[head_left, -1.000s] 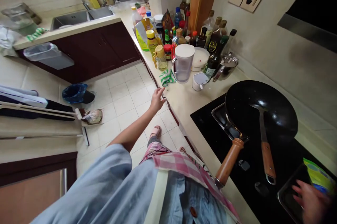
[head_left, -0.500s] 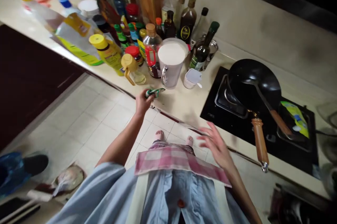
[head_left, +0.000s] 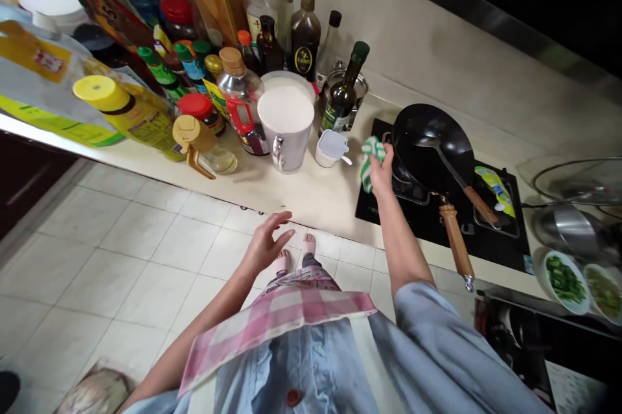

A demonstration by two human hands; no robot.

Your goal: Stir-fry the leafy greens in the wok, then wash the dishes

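Note:
My right hand (head_left: 383, 171) is closed on a green-and-white striped cloth (head_left: 370, 161) at the left edge of the black gas stove (head_left: 372, 207), just left of the wok (head_left: 432, 161). In the wok lies a spatula (head_left: 459, 177) with a wooden handle. My left hand (head_left: 267, 240) holds nothing; its fingers are apart, in front of the counter edge. Closest to the cloth on its left is a small white tub (head_left: 331, 148) with a lid and a scoop-like handle. Beside that tub stands a tall white pitcher (head_left: 286, 135).
Bottles and jars crowd the counter's left side, among them an oil dispenser (head_left: 204, 151) and a green-capped bottle (head_left: 345, 93). The wok's wooden handle (head_left: 457, 239) juts over the front edge. A yellow-green packet (head_left: 495, 190) and a bowl of green vegetables (head_left: 566, 281) are to the right.
The cloth has passed from my left hand to my right, which has moved forward to the stove. My left hand has drawn back from the counter. The view has shifted rightward.

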